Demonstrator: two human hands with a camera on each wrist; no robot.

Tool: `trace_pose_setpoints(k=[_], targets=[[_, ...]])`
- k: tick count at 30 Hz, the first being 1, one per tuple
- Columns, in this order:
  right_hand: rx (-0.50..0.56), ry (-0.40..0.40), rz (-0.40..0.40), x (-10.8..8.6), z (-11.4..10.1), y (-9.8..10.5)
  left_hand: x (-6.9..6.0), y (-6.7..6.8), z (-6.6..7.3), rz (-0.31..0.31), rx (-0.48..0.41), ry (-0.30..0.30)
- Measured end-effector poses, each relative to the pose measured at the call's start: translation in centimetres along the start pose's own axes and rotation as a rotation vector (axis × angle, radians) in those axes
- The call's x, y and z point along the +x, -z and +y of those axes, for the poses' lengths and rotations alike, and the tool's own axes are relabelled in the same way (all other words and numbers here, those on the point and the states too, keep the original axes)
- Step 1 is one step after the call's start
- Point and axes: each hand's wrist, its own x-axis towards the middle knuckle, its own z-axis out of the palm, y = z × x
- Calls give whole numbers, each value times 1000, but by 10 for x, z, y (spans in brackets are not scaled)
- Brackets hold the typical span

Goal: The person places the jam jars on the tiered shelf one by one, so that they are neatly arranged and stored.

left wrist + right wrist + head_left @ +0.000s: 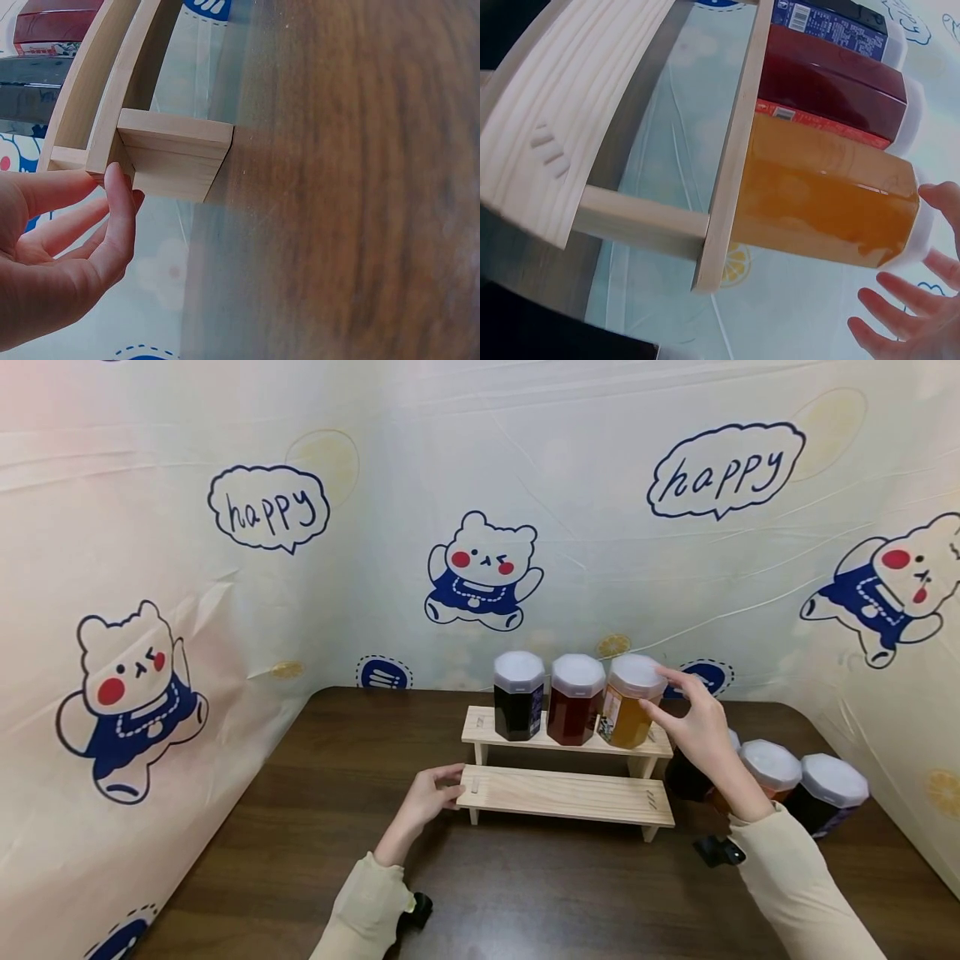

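Observation:
A two-step wooden rack stands on the table. Three octagonal jars with white lids line its upper step: a dark jar, a red jar and an amber jar at the right end. My left hand pinches the left end of the lower step between thumb and fingers, as the left wrist view confirms. By the amber jar's lid is my right hand, thumb and index finger at the lid's edge, the other fingers spread loosely. Whether they touch the lid is hard to tell.
Right of the rack, partly behind my right forearm, are three more lidded jars: a dark jar, an orange-brown jar and another dark jar. Patterned cloth hangs behind and beside the brown table.

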Motion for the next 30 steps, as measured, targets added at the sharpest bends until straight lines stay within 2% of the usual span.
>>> trace_pose_setpoints(k=[6,15,23,29,30], targets=[[-30,-23,1,-8,0,10,0,0,0,-1,-8,5],[-79,6,5,-25,8,24,1,0,-1,-14,-26,-4],[-110,-48,-29,-42,17,38,1,1,0,-12,-16,-1],[-161,-53,-10,-53,26,48,0,1,1,-9,-24,-4],[-161,-57,-6,-54,27,50,-1,1,4,-10,-32,2]])
